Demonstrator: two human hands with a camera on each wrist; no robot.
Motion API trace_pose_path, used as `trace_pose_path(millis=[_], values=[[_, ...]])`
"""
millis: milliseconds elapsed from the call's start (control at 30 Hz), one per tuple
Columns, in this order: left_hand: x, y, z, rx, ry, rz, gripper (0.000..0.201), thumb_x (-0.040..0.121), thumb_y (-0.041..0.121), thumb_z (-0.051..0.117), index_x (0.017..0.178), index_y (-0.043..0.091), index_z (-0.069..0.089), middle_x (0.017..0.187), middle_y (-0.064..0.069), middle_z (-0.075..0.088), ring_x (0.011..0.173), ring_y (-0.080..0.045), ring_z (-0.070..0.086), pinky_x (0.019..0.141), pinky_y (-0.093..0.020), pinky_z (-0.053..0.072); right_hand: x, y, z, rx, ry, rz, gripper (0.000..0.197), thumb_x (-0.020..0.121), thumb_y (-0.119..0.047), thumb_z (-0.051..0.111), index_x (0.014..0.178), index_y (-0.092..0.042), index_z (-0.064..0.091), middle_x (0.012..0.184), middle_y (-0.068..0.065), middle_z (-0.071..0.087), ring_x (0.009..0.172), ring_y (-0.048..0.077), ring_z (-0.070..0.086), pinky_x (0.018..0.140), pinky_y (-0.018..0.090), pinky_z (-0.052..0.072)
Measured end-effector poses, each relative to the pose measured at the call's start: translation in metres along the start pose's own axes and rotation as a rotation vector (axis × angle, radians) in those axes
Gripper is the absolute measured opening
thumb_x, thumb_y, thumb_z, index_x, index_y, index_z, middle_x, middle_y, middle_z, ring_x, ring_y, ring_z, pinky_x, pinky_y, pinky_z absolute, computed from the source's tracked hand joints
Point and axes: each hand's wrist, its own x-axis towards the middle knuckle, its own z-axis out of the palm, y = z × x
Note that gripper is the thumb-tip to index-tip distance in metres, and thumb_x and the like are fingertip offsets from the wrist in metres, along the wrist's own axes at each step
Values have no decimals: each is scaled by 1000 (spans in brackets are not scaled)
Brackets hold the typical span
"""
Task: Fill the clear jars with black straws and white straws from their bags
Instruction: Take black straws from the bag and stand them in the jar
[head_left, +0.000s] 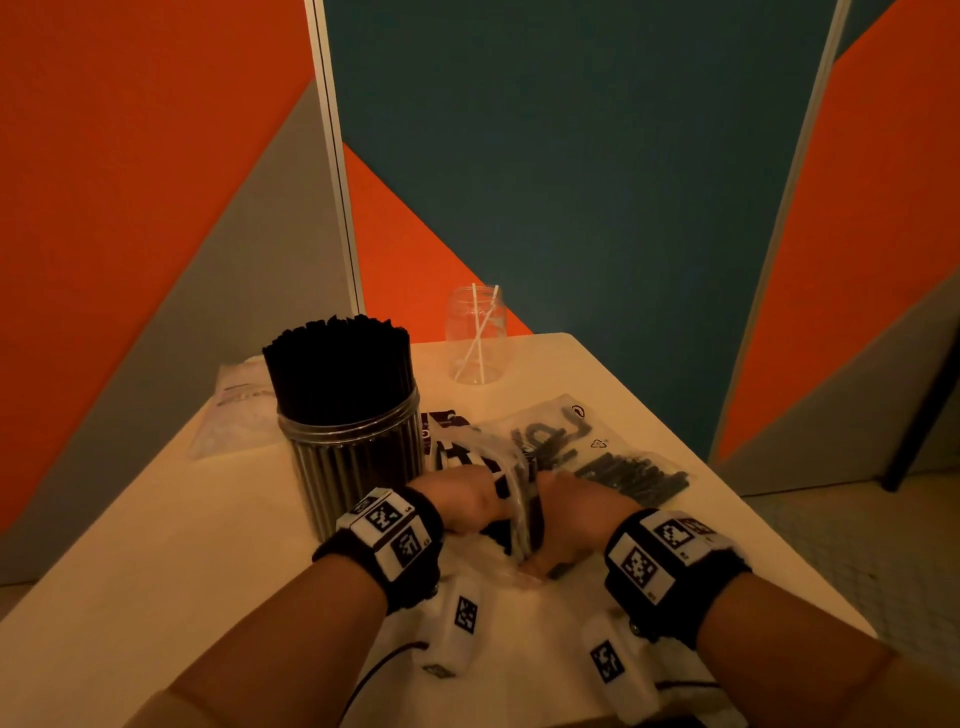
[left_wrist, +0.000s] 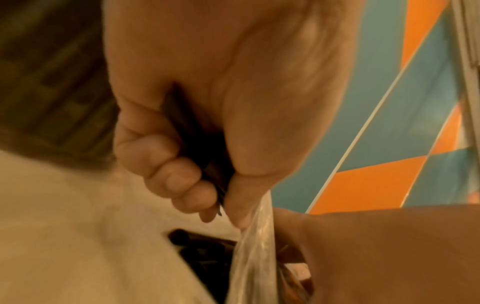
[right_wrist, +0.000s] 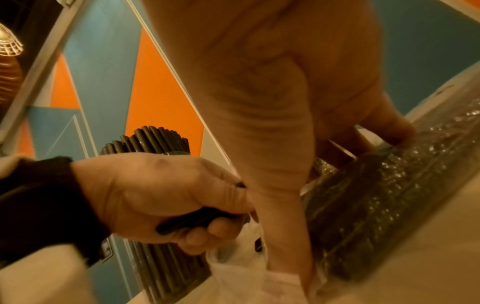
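Gripping a few black straws (right_wrist: 197, 220), the left hand (head_left: 457, 501) sits right beside the full jar (head_left: 353, 447), nearer it than the right hand (head_left: 576, 514); that one pinches the bag (right_wrist: 376, 195) open.

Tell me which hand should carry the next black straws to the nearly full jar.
Left. The left hand already grips a few black straws and sits right beside the jar of black straws. The right hand is farther from it and holds the bag open.
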Motion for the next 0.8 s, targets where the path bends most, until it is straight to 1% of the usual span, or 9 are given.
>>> trace_pose_path(millis=[133, 267, 400, 467, 567, 667, 700, 767, 800], values=[[-32, -13, -1, -55, -21, -71, 28, 99, 34, 52, 112, 13, 65, 102, -9, 71, 73, -15, 58, 59, -26, 46, -2, 1, -4, -45, -13, 15, 77, 62, -61, 86, 121, -20, 59, 119, 5, 62, 100, 20, 58, 88, 32, 53], [-85, -26, -13, 69, 52, -76, 18, 97, 36, 53, 108, 22, 59, 93, 4, 61, 80, -13, 57, 68, -27, 46, -5, 5, -6, -153, -38, 94, 98, 61, -82, 71, 136, -23, 52, 134, 7, 49, 122, 27, 44, 102, 40, 45], [-145, -40, -28, 73, 62, -14, 12, 97, 34, 52, 107, 26, 56, 102, 0, 61, 92, -20, 59, 82, -36, 48, -5, 3, -12, -154, -66, 155, 108, 59, -96, 55, 141, -25, 52, 141, 10, 43, 128, 31, 39, 106, 43, 40], [-170, -45, -33, 35, 73, 18, 3, 98, 35, 52, 97, 32, 52, 94, 4, 58, 84, -16, 56, 79, -35, 46, -8, 0, -13, -167, -86, 176, 107, 61, -96, 52, 142, -26, 51, 146, 12, 41, 131, 32, 37, 108, 43, 37], [-189, -50, -35, -17, 133, 45, 9, 98, 39, 52, 95, 30, 51, 85, 6, 56, 74, -11, 51, 72, -33, 45, -12, -4, -14, -127, -79, 182, 106, 62, -94, 57, 143, -26, 50, 149, 10, 42, 131, 30, 41, 108, 40, 38], [-190, -53, -32, -91, 160, 75, 12, 98, 37, 53, 97, 25, 52, 77, 7, 52, 64, -7, 46, 61, -24, 40, -23, -3, -25, 202, -100, 90, 114, 57, -85, 73, 150, -30, 37, 147, -2, 48, 122, 18, 48, 100, 32, 38], [-189, -54, -30, -115, 165, 83, 12, 98, 37, 53, 97, 24, 52, 76, 7, 51, 63, -7, 46, 60, -23, 40, -29, -3, -32, 362, -77, 41, 122, 53, -84, 76, 154, -31, 30, 149, -5, 47, 127, 18, 48, 102, 32, 37], [-184, -57, -26, -218, 160, 111, 12, 98, 35, 54, 98, 22, 53, 74, 6, 51, 62, -8, 47, 60, -25, 42, -44, -5, -48, 688, 74, -111, 133, 48, -86, 76, 157, -36, 20, 159, -5, 34, 139, 19, 41, 108, 33, 36], [-181, -58, -23, -291, 148, 138, 12, 98, 33, 55, 98, 22, 53, 71, 6, 51, 62, -9, 47, 60, -26, 42, -51, -8, -56, 816, 195, -191, 129, 48, -90, 72, 156, -38, 25, 160, -6, 33, 138, 17, 43, 108, 36, 40]])
